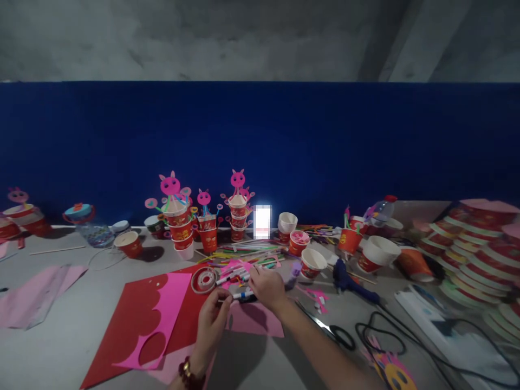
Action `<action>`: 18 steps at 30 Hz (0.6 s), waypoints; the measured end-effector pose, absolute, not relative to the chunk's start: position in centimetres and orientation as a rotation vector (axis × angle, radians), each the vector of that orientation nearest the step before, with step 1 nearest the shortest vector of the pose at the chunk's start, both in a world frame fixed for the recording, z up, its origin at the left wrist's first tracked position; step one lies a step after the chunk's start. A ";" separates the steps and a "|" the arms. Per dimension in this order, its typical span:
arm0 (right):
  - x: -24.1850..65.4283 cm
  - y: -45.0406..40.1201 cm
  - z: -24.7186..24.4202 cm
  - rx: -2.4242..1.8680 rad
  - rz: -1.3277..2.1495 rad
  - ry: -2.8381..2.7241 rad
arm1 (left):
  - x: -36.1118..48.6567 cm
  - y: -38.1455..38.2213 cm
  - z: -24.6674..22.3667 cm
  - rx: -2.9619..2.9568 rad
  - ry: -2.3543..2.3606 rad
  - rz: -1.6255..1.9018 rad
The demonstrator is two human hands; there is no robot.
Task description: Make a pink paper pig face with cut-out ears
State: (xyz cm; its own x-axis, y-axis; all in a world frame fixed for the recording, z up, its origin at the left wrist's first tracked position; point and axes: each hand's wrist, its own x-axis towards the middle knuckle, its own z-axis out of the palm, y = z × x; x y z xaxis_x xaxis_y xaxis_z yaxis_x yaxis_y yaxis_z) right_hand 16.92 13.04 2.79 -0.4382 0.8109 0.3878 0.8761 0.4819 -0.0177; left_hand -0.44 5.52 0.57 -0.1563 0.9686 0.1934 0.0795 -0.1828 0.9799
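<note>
My left hand (pixel 212 317) has its fingers closed on one end of a thin white and blue marker (pixel 242 296), held low over the table. Just right of it and a little farther off, my right hand (pixel 266 287) is closed over the pile of craft pieces; what its fingers hold is hidden. White pens (pixel 227 277) lie beside it among pink paper scraps. A clear tape roll (pixel 204 280) sits behind my left hand. Under the hands is a light pink sheet (pixel 258 319), and a red sheet (pixel 117 325) with cut hot-pink paper (pixel 173 303) spreads to the left.
Decorated paper cup stacks (pixel 181 230) stand along the blue partition (pixel 260 141). To the right lie scissors (pixel 325 327), a blue glue gun (pixel 355 287) with a looping cord, and a white power strip (pixel 439 319). Leaning cup stacks (pixel 483 254) stand at far right.
</note>
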 end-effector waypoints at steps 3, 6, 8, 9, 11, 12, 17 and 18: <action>16.0 13.6 2.6 -1.435 -0.261 -2.417 | -0.6 5.3 1.1 1.379 1.302 1.455; 15.8 12.5 2.8 -1.453 -0.239 -2.415 | -0.9 5.3 1.4 1.381 1.335 1.505; 16.4 10.9 3.1 -1.438 -0.210 -2.413 | -1.2 5.3 1.3 1.380 1.328 1.511; 17.0 10.0 3.4 -1.399 -0.185 -2.412 | -1.3 5.3 1.2 1.382 1.324 1.509; 18.9 8.3 3.9 -1.232 -0.111 -2.382 | -1.4 5.2 1.1 1.386 1.320 1.501; 20.1 7.7 4.3 -1.139 -0.088 -2.327 | -1.5 5.2 1.1 1.383 1.319 1.498; 28.6 7.4 6.3 -1.327 -0.152 -1.926 | -1.4 5.3 1.1 1.351 1.308 1.470; 30.1 7.9 6.6 -1.395 -0.193 -1.838 | -1.2 5.3 1.1 1.339 1.306 1.459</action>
